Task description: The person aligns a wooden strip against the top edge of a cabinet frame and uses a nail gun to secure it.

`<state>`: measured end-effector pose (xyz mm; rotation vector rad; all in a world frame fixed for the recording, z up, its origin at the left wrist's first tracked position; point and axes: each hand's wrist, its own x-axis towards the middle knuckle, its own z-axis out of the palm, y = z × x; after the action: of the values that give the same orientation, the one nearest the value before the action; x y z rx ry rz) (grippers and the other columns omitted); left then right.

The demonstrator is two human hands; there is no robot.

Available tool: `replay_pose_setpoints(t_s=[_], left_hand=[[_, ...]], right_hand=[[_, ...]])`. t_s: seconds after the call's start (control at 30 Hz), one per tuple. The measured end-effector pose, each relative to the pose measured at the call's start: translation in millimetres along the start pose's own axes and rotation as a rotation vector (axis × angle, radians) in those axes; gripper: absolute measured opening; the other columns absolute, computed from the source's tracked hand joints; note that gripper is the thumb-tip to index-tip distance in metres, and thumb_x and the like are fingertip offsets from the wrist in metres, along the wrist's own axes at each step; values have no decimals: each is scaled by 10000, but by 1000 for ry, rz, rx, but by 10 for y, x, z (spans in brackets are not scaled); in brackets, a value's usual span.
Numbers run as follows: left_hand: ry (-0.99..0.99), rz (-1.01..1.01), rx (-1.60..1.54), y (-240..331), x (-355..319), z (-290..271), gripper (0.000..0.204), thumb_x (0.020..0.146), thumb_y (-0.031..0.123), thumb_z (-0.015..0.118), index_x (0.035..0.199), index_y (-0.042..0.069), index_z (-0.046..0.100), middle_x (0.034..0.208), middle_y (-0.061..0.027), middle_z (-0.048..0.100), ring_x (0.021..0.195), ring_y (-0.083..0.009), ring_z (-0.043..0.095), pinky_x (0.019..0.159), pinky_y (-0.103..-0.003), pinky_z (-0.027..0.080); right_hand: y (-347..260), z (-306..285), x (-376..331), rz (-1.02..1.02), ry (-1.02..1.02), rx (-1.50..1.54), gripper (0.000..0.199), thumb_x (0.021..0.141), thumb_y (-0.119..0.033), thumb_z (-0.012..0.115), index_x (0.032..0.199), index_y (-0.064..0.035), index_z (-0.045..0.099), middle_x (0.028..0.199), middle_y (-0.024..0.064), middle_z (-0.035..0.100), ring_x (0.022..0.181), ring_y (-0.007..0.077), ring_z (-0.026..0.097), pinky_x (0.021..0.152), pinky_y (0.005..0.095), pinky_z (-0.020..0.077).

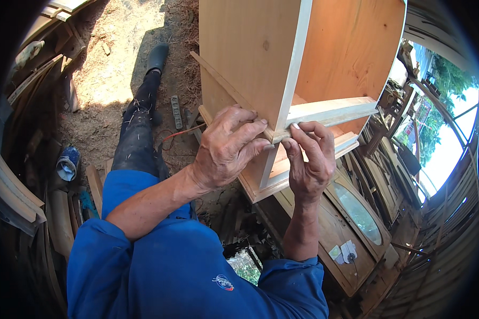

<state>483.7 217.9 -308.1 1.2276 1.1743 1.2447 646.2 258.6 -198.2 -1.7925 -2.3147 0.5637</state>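
A wooden cabinet (245, 48) stands ahead of me, with a pale front frame and an orange-brown inner panel (346, 48). A thin wooden trim strip (218, 74) slants along its left side, down to the front corner. My left hand (226, 146) grips this strip near its lower end, fingers bent over it and thumb by the corner. On the other side of that corner, my right hand (313, 157) pinches the strip's end with thumb and forefinger, against the front rail (330, 112). The fingers partly hide the joint between strip and rail.
Below the cabinet at right lies a wooden door (324, 239) with an oval glass panel (356, 212). A power strip (176, 111) with an orange cord (178, 134) is on the dirt floor. Stacked boards (16, 186) and a blue can (68, 163) are at left.
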Motion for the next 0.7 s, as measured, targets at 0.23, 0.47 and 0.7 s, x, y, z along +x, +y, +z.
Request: replay_pose_setpoints(t_s=[0.23, 0.47, 0.7], left_hand=[[-39, -2, 15, 36, 10, 11, 338, 853, 114, 799, 1159, 38, 677, 1116, -204, 636, 1043, -360, 669, 838, -415, 570], [-22, 36, 27, -4, 32, 11, 319, 858, 102, 793, 1148, 27, 682, 1118, -204, 636, 1032, -351, 677, 826, -408, 581], [-1, 37, 14, -3, -16, 36, 332, 849, 77, 795, 1159, 19, 690, 1119, -205, 640, 1014, -334, 682, 826, -388, 578]], right_hand=[[193, 144, -110, -219, 118, -83, 362, 801, 89, 784, 1145, -15, 738, 1130, 161, 630, 934, 243, 693, 707, 333, 599], [267, 166, -18, -364, 180, -165, 347, 755, 114, 796, 1091, 50, 734, 1002, 162, 696, 800, 261, 698, 653, 332, 585], [342, 111, 26, -447, 130, -183, 310, 767, 59, 801, 1070, 53, 735, 998, 160, 693, 735, 234, 667, 587, 329, 534]])
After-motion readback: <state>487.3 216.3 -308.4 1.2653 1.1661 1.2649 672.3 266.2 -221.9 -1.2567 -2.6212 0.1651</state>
